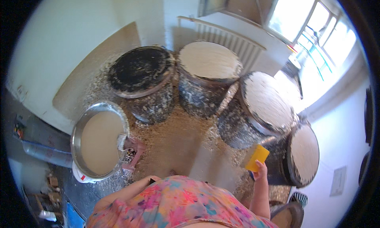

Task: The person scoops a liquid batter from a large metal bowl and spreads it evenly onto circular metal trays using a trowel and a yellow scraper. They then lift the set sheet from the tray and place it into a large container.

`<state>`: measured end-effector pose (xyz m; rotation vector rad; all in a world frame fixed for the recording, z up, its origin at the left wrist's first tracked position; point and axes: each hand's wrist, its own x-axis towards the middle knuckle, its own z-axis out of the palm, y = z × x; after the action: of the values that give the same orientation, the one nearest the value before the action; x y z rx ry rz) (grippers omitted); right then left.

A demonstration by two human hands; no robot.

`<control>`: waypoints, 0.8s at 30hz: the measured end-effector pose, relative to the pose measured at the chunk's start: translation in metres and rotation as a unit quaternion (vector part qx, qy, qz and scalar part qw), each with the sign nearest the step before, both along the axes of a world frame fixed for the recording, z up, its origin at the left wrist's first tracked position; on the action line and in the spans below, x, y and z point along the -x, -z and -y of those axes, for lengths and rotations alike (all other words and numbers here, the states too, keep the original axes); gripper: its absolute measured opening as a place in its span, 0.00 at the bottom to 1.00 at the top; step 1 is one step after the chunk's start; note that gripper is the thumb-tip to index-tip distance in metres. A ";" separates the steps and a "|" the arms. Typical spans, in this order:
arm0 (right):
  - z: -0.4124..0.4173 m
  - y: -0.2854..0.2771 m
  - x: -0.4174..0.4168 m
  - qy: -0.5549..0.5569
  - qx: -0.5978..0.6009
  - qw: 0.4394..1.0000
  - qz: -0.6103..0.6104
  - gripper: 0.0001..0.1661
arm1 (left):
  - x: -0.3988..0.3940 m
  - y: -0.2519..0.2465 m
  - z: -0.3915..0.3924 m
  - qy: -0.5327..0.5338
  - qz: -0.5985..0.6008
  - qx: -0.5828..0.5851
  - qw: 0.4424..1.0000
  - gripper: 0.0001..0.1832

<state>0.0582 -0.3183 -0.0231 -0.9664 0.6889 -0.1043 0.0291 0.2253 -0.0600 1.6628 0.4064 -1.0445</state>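
Observation:
My right hand [260, 170] grips a yellow sponge or scraper-like block [257, 157] by its lower edge, held over the floor in front of the rightmost drum. My left hand is mostly hidden behind the floral garment; only the wrist area shows beside it. Ahead stand several dark, splattered drums: one with a black top [141, 68], one filled with pale clay-like material [209, 60], another like it [268, 100], and a rightmost one with a pale surface [304, 153]. To the left, a metal basin [126, 121] holds beige liquid, with a pale tool or handle at its right rim.
A pinkish stand [138, 156] touches the basin's right side. Behind the drums are a radiator [228, 37] and bright windows [292, 14]. Another round container [298, 213] sits low at right. Pale splatter covers the brown floor [178, 139]. A blue object [74, 216] lies at lower left.

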 end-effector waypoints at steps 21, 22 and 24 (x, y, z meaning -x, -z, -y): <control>-0.392 0.026 -0.528 -0.423 0.698 0.489 0.310 0.19 | -0.129 -0.116 -0.088 -0.449 0.006 0.098 0.888 0.21; -0.401 0.032 -0.544 -0.441 0.735 0.396 0.329 0.22 | -0.141 -0.121 -0.085 -0.458 0.002 0.103 0.883 0.21; -0.420 0.042 -0.574 -0.494 0.716 0.385 0.308 0.23 | -0.162 -0.128 -0.080 -0.475 -0.003 0.108 0.874 0.21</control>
<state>0.6325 0.1016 -0.0655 -2.6720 -1.1418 0.0518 0.1911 0.3048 0.0683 1.0262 0.9497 -0.3243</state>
